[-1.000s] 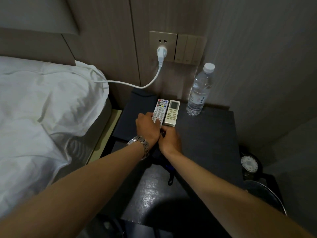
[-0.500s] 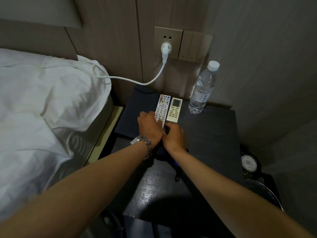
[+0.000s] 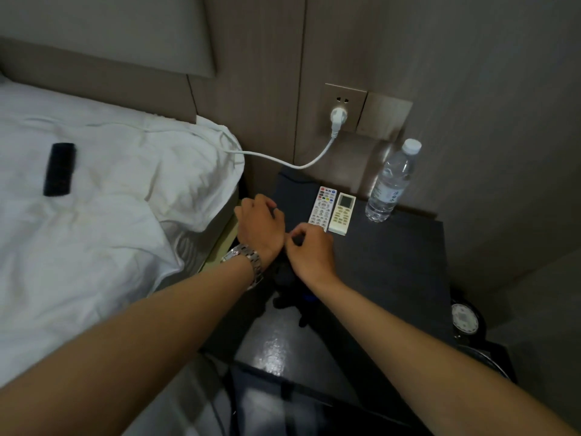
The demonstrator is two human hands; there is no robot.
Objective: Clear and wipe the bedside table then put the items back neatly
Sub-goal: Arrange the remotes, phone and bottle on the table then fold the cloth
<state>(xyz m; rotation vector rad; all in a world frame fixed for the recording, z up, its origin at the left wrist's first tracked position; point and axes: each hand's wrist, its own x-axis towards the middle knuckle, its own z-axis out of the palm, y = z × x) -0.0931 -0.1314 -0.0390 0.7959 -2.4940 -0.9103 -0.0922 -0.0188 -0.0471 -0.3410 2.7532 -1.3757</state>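
Bedside scene seen from above. The dark worktop [image 3: 393, 265] carries two remotes side by side at its rear: a white remote with coloured buttons [image 3: 322, 209] and, just to its right and touching or nearly so, a cream remote with a small screen [image 3: 342, 214]. A water bottle [image 3: 390, 182] stands upright near the wall, apart from the remotes. A dark flat item [image 3: 292, 193] lies to the left of the remotes; what it is cannot be told. A small black device [image 3: 59, 169] lies on the white bedding [image 3: 110, 215], well apart from the worktop.

The left hand [image 3: 260, 229], with a metal watch [image 3: 246, 262] at the wrist, hovers at the worktop's left edge, fingers [image 3: 267, 204] curled loosely; whether they hold anything cannot be told. The right hand [image 3: 311, 250] sits just in front of the white remote, fingers [image 3: 295, 236] bent inward and pinched together, possibly on something small and dark, though this is not clear. A dark object lies under the wrists, mostly hidden.

Hazards, as judged: the items appear to be in the course of being set back.
- A forearm swung rightward could tip the tall, light bottle.
- The white cable [image 3: 283, 162] hanging from the wall plug [image 3: 338, 119] to the bed could catch a wrist or the watch.
- A nudge from the right knuckles could skew the aligned remotes.
- The device on the bedding could be overlooked.
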